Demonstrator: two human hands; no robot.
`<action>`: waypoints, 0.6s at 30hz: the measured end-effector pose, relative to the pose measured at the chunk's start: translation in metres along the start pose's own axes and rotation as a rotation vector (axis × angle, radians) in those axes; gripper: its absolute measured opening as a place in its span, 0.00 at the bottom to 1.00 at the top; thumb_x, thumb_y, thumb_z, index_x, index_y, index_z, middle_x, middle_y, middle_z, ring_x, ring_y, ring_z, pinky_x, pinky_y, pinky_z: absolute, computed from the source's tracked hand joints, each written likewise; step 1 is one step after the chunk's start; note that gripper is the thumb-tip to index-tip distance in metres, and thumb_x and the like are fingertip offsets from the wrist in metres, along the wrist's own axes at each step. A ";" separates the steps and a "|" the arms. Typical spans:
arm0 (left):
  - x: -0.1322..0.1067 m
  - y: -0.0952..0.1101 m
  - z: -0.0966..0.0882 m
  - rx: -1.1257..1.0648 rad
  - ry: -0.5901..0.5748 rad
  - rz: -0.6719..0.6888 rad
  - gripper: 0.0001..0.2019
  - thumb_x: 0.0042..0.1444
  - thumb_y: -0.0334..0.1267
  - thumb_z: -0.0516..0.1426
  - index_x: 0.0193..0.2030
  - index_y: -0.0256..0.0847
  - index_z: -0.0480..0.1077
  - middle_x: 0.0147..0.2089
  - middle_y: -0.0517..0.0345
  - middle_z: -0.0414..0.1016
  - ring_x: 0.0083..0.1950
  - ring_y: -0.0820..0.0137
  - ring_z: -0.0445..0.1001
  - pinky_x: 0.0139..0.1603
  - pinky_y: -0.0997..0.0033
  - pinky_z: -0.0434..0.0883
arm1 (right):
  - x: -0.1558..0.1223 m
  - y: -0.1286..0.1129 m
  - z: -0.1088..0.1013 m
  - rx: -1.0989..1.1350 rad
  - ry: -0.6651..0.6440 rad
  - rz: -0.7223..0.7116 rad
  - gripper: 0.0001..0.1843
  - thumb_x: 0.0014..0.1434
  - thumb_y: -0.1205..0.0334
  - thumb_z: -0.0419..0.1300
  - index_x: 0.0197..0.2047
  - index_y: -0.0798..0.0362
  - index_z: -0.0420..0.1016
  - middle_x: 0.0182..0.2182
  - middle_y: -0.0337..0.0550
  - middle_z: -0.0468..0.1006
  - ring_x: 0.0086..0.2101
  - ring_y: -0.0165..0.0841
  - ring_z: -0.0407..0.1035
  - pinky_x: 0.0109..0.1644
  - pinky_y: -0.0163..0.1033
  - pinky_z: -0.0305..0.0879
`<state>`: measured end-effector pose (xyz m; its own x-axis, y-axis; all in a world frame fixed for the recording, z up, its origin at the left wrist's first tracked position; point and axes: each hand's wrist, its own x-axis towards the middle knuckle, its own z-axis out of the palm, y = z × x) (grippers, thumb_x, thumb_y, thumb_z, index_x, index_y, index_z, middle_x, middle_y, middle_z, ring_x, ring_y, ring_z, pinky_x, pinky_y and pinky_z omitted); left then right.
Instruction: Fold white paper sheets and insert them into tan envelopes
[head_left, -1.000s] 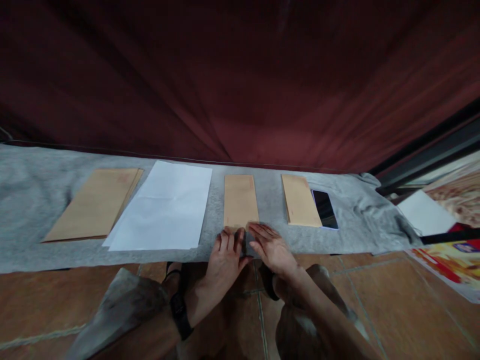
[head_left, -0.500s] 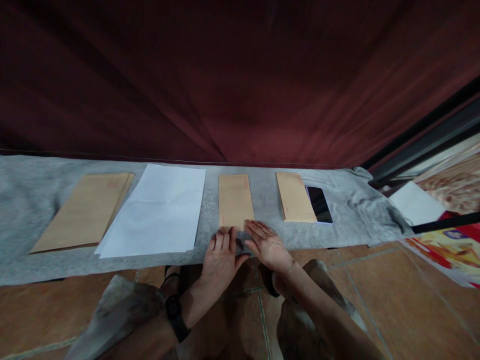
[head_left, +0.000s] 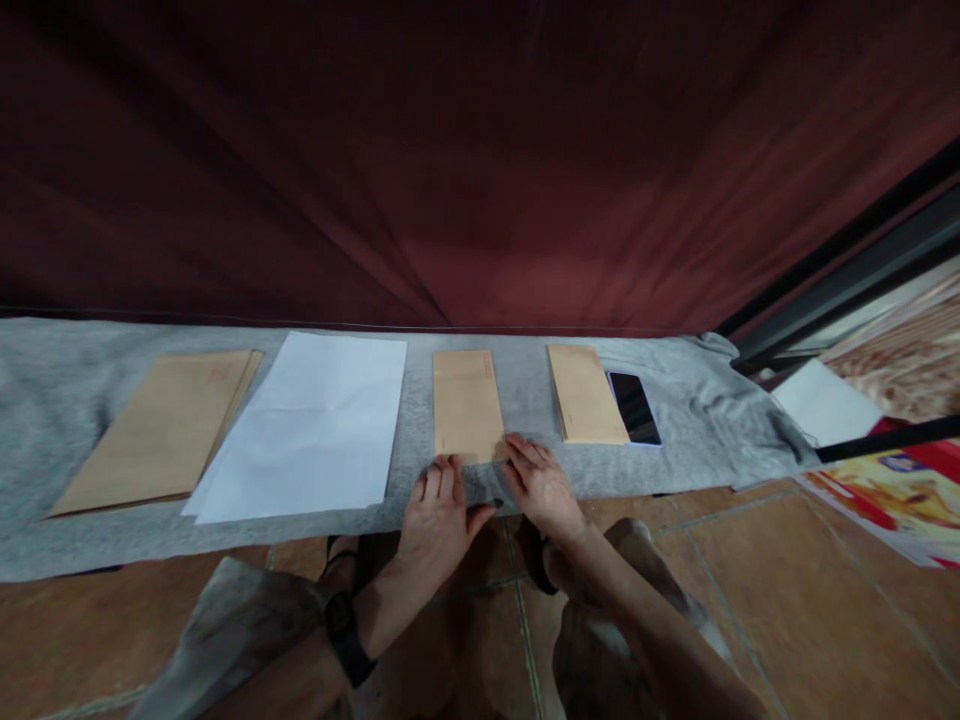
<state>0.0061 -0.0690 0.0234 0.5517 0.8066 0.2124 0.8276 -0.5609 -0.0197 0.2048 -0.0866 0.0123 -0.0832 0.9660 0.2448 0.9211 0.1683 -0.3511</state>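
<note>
- Take the middle brown envelope as the clock's centre, with twelve pointing away from you; the envelope (head_left: 466,400) lies flat on the grey cloth (head_left: 697,430), its near edge at your fingertips.
- Your left hand (head_left: 435,515) comes in at seven o'clock, fingers bent together with their tips at that edge and the thumb spread toward three, so it is not clasping anything.
- Your right hand (head_left: 544,490) is at five o'clock, fingertips on the near right corner; whether thumb and fingers pinch the paper, you cannot tell from this view.
- For neat work at this edge, press lightly and evenly with both hands, since uneven pressure could skew the envelope or crease its corner on the soft cloth.
- Draw pressure along the edge rather than across it; the paper looks thin and likely to wrinkle.
- The middle envelope lies flat, and whether anything is inside cannot be told.
- At three o'clock sits a stack of small envelopes (head_left: 586,395), contents hidden, with a phone (head_left: 634,408) just beyond it.
- At nine lie white sheets (head_left: 307,430), loose and overlapping; farther out that way is a pile of larger brown envelopes (head_left: 150,430), contents also hidden.
</note>
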 end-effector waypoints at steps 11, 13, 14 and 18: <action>0.022 -0.013 -0.002 -0.035 0.015 -0.013 0.21 0.69 0.43 0.52 0.59 0.28 0.72 0.48 0.41 0.77 0.50 0.54 0.74 0.48 0.57 0.71 | 0.017 0.009 0.020 0.652 0.118 0.376 0.16 0.64 0.55 0.53 0.48 0.51 0.78 0.43 0.49 0.80 0.42 0.40 0.77 0.45 0.45 0.78; 0.028 -0.016 -0.003 -0.034 0.005 -0.021 0.20 0.68 0.41 0.53 0.59 0.30 0.72 0.49 0.42 0.77 0.50 0.54 0.74 0.47 0.58 0.71 | 0.021 0.009 0.021 0.889 0.101 0.475 0.17 0.62 0.50 0.55 0.47 0.51 0.76 0.38 0.46 0.80 0.36 0.39 0.78 0.40 0.46 0.79; 0.030 -0.017 -0.004 -0.031 -0.003 -0.026 0.19 0.68 0.40 0.53 0.58 0.30 0.73 0.49 0.42 0.77 0.49 0.55 0.74 0.46 0.59 0.71 | 0.022 0.008 0.021 1.002 0.094 0.517 0.17 0.61 0.49 0.56 0.46 0.50 0.74 0.36 0.44 0.80 0.34 0.38 0.78 0.38 0.45 0.79; 0.039 -0.017 -0.007 -0.020 -0.030 -0.035 0.17 0.68 0.37 0.52 0.56 0.30 0.73 0.48 0.42 0.77 0.48 0.56 0.75 0.45 0.60 0.71 | 0.028 -0.002 0.020 1.267 0.134 0.613 0.20 0.53 0.47 0.64 0.44 0.49 0.71 0.32 0.38 0.78 0.31 0.36 0.78 0.38 0.45 0.80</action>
<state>0.0127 -0.0287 0.0389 0.5256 0.8307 0.1836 0.8443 -0.5358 0.0065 0.1930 -0.0560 0.0017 0.3021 0.9356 -0.1827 -0.1690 -0.1360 -0.9762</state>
